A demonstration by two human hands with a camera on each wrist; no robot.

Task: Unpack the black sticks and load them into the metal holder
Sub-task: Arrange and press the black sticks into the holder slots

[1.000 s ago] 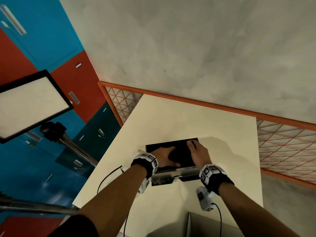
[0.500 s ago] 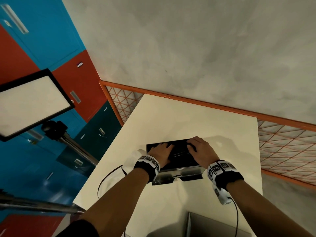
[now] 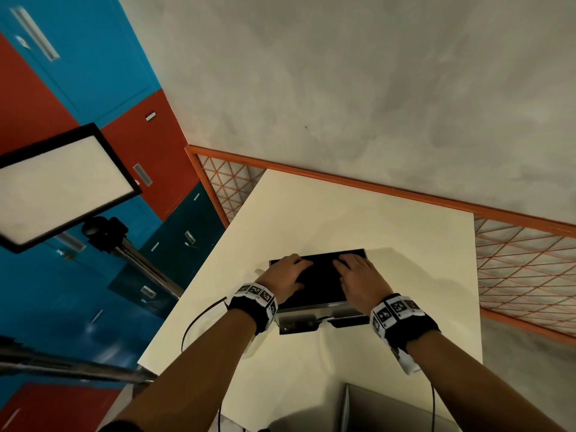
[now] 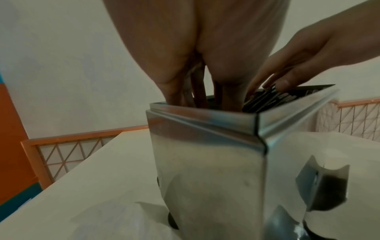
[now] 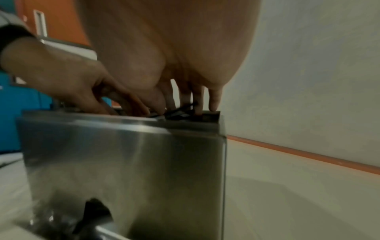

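The metal holder (image 3: 311,318) is a shiny steel box standing mid-table, its open top filled with black sticks (image 3: 321,277). My left hand (image 3: 286,272) lies flat over the left part of the top, fingers straight. In the left wrist view those fingers (image 4: 185,92) dip inside the holder (image 4: 205,162) beside the sticks (image 4: 267,99). My right hand (image 3: 358,275) lies flat on the right part. In the right wrist view its straight fingers (image 5: 197,99) press on the sticks (image 5: 176,111) at the holder's (image 5: 123,154) rim. Neither hand grips anything.
The cream table (image 3: 343,213) is edged by an orange mesh fence (image 3: 523,275) at the back and right. A lit panel on a tripod (image 3: 62,188) stands at the left. A grey box (image 3: 380,406) sits at the near edge. A black cable (image 3: 199,319) hangs off the left side.
Both hands have shifted on the holder's top. The right hand turned from gripping the far right corner to lying flat, and the left hand slid to the left end.
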